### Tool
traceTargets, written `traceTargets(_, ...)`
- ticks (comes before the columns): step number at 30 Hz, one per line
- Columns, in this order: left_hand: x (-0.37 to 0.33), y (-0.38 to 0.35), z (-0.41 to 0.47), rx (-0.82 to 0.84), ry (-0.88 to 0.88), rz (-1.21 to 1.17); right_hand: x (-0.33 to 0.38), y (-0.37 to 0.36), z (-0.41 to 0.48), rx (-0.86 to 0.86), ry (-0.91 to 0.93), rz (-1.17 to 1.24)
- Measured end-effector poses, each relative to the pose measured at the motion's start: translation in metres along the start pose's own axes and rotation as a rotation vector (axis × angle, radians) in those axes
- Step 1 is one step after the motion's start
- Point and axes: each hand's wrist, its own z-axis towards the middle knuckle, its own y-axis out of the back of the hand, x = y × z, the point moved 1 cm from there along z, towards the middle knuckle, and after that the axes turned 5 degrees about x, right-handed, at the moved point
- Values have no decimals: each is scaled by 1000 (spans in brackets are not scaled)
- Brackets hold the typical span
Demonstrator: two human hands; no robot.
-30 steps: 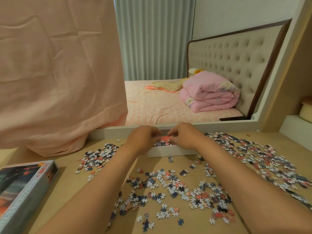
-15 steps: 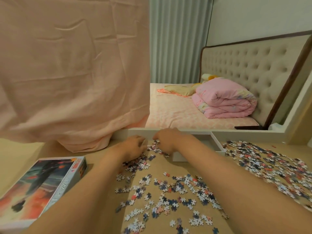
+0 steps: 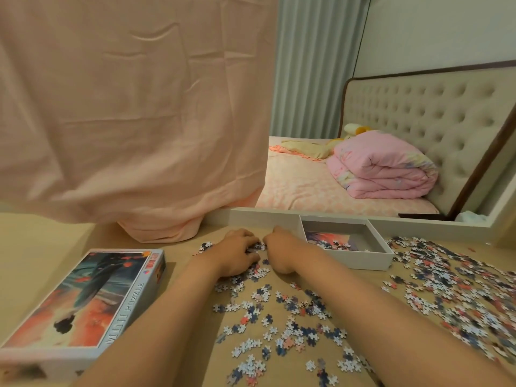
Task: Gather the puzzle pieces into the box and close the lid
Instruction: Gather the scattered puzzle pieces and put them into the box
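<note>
Small puzzle pieces point(image 3: 307, 325) in blue, white and pink lie scattered over the tan tabletop, with a denser spread on the right point(image 3: 452, 280). My left hand point(image 3: 237, 255) and my right hand point(image 3: 279, 254) sit side by side on a little heap of pieces point(image 3: 258, 270), fingers curled around it from both sides. The white box bottom point(image 3: 360, 261) stands just right of my right hand, holding a picture sheet and a few pieces. Its printed lid point(image 3: 83, 300) lies face up at the left.
A pink cloth point(image 3: 134, 121) hangs over the back left of the table. A white ledge point(image 3: 251, 215) runs behind the box, with a bed and a folded pink quilt point(image 3: 382, 166) beyond it.
Both hands left the box and moved left and nearer, onto the heap of pieces beside it. The view has turned left, so the box now sits to the right.
</note>
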Motion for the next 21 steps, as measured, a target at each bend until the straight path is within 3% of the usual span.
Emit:
traceTargets(10,-26,12,-51,7,-35,-57,-9,-16,-50,-74,97,202)
traceTargets(15,-24,15,-73,248,155,236,-11,-24,-61,78,126,114)
traceTargets(21,-41,4,-79,207,36,96,-19,-26,-74,11,153,227)
